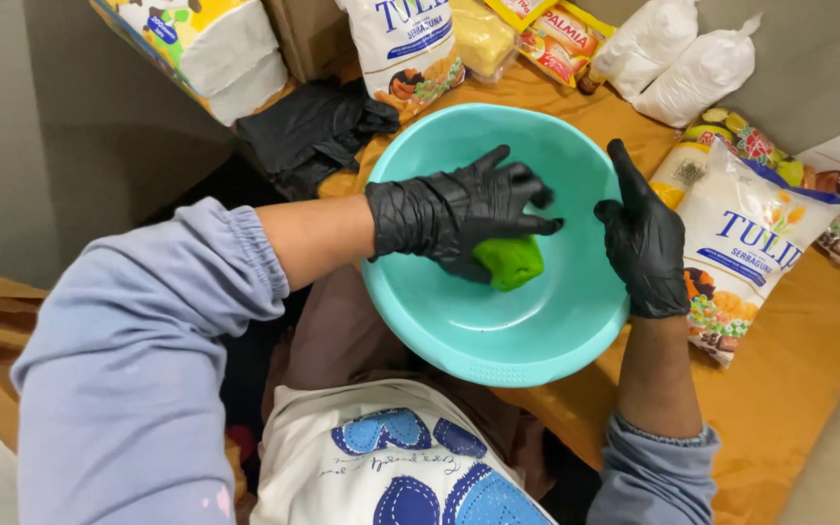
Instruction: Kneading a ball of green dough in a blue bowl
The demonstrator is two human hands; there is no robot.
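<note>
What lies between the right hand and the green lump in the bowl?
In the head view, only bare inner wall of the turquoise bowl separates the right hand, on the rim, from the green lump under the left hand.

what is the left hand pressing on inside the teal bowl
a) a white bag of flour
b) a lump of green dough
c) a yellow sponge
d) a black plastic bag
b: the gloved left hand grips a green lump of dough on the inside of the teal bowl, while the right hand steadies the bowl's rim.
</note>
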